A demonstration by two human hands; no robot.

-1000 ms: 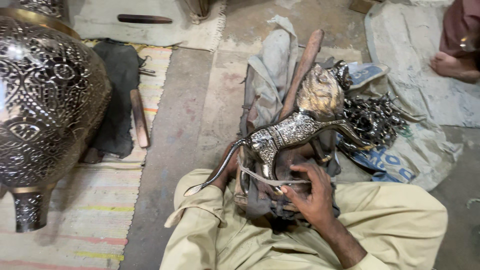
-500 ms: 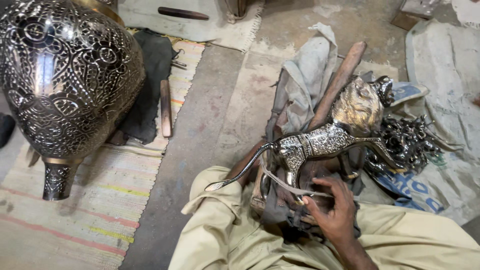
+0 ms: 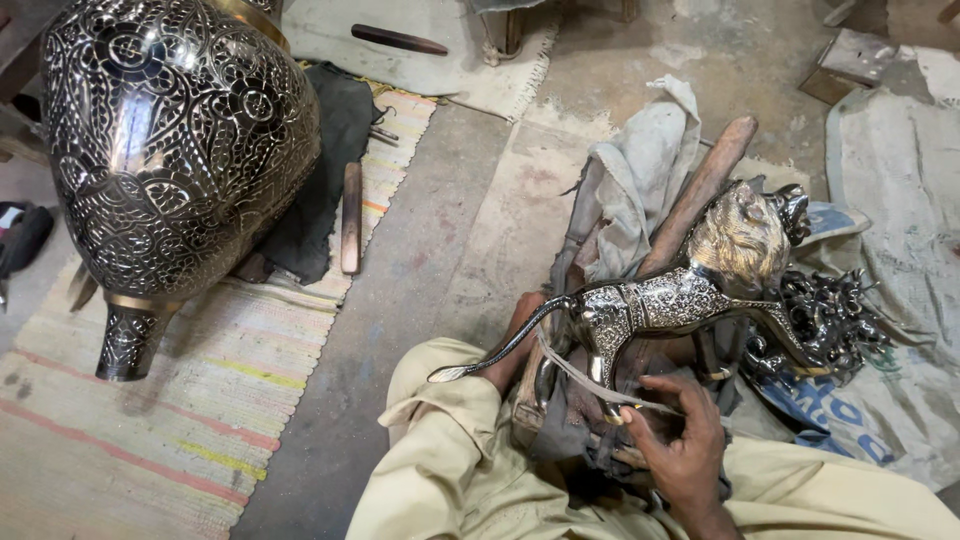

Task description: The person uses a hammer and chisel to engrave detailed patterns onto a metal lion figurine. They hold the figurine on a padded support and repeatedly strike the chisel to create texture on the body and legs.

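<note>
A shiny engraved metal lion figurine (image 3: 690,295) stands across a wooden stick (image 3: 700,190) and grey rags (image 3: 640,170) in front of my lap. My right hand (image 3: 680,440) sits below the lion's hind leg, pinching a thin pale strip (image 3: 585,378) that runs up to the leg. My left hand (image 3: 512,335) comes out of a tan sleeve and lies under the long tail, against the lion's rear. Its fingers are hidden behind the hind legs.
A big engraved dark metal vase (image 3: 170,160) lies tilted on a striped rug (image 3: 150,430) at the left. A wooden-handled tool (image 3: 350,215) and a dark cloth (image 3: 320,170) lie beside it. Small metal figurines (image 3: 835,320) are heaped on sacking (image 3: 900,200) at the right.
My view has swung left and up, so the vase fills more of the frame. My right hand stays at the lion's hind leg with the strip, shifting only slightly.
</note>
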